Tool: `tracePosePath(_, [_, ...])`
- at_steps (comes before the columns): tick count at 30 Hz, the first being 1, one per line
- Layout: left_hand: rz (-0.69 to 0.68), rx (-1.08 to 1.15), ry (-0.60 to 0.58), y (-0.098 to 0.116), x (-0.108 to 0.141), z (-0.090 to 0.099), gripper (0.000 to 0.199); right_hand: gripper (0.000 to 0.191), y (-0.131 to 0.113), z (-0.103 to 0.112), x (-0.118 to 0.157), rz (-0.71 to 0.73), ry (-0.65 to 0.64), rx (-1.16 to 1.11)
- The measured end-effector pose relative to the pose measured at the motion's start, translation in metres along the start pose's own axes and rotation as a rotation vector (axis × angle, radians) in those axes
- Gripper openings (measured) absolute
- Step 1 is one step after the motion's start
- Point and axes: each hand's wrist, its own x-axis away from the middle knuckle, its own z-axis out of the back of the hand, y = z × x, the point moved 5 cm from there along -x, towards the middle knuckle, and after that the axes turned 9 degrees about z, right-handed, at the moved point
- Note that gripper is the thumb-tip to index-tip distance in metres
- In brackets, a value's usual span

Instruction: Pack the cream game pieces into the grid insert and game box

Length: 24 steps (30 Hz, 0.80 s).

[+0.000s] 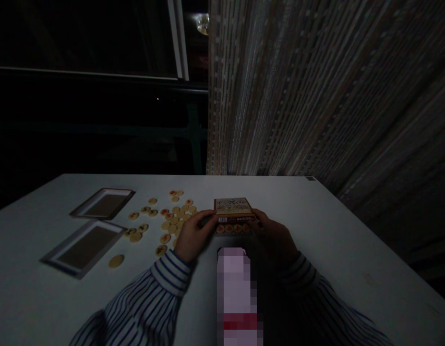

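Brown-edged printed box (233,206), left hand (195,235) with fingers clamped on its left end, right hand (280,238) likewise on its right, red-marked discs (237,228) below its near side, loose tan pieces (173,229) left, two trays (92,245) farther left.

The desk (352,250) spans the lower half of the frame. At its left lie two open trays, the far tray (107,205) behind the near tray (87,250). A single disc (116,261) sits just right of the near one. Scattered discs (172,228) spread from the trays to the left hand (195,235). At centre, a box (233,206) stands between that hand and the right hand (276,235), with a row of four discs (237,228) directly below it in the frame. Behind the desk, a curtain (265,86) fills the upper right.
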Motion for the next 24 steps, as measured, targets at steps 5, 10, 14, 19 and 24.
tracePosePath(5, [0.006,-0.033,-0.008,-0.001,0.002,-0.001,0.029,0.039,0.000,-0.001,0.002,0.017,0.001,0.014])
tracePosePath(10, [-0.023,-0.070,-0.024,0.001,0.005,-0.002,0.030,0.039,0.000,-0.003,0.004,0.065,0.015,0.026])
tracePosePath(14, [-0.026,-0.124,-0.042,-0.003,0.007,-0.004,0.036,0.039,0.000,-0.004,0.006,0.094,0.028,0.013])
tracePosePath(19, [-0.061,-0.243,-0.049,-0.003,0.010,-0.007,0.037,0.039,-0.002,-0.001,0.006,0.107,0.022,-0.004])
tracePosePath(24, [-0.111,-0.344,-0.037,0.003,0.013,-0.006,0.034,0.040,-0.001,-0.002,0.008,0.106,-0.031,-0.024])
